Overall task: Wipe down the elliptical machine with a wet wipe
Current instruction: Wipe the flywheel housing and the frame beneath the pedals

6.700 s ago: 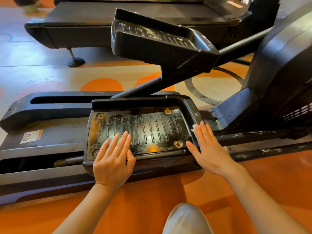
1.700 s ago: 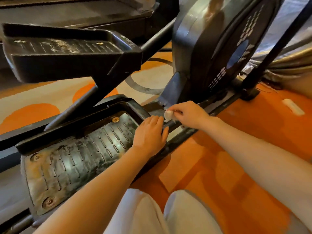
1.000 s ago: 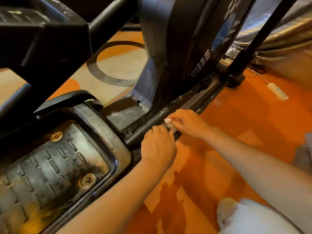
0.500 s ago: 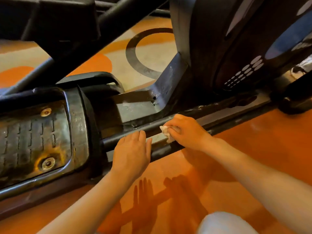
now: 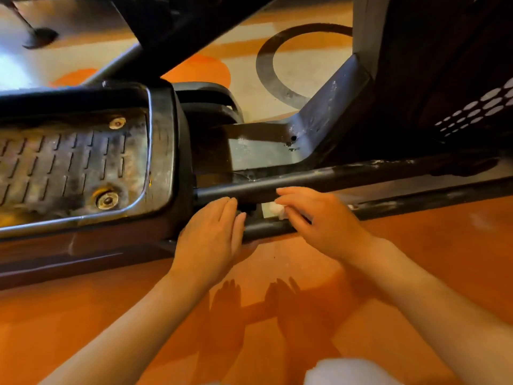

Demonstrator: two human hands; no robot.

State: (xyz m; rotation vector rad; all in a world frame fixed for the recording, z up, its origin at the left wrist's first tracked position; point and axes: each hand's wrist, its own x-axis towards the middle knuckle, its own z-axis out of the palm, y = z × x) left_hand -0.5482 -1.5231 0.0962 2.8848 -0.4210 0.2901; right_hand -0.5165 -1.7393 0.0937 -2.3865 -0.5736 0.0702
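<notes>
Both hands nearer pedal (image 5: 75,165) now

Floor (image 5: 83,315) in front is shiny orange, w/ soft shadows on it. Further back the floor turns cream, w/ orange spots (image 5: 205,70) and a dark grey ring (image 5: 266,68) painted on. Bright white glare (image 5: 11,65) at top left; light looks warm.

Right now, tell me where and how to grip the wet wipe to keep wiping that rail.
Hold the wet wipe by its bunched top, as the right hand does, fingers curled over it from above and the near side. It sits crumpled low against the lower rail, so probably only a top-down pinch leaves its underside free to rub.
</notes>
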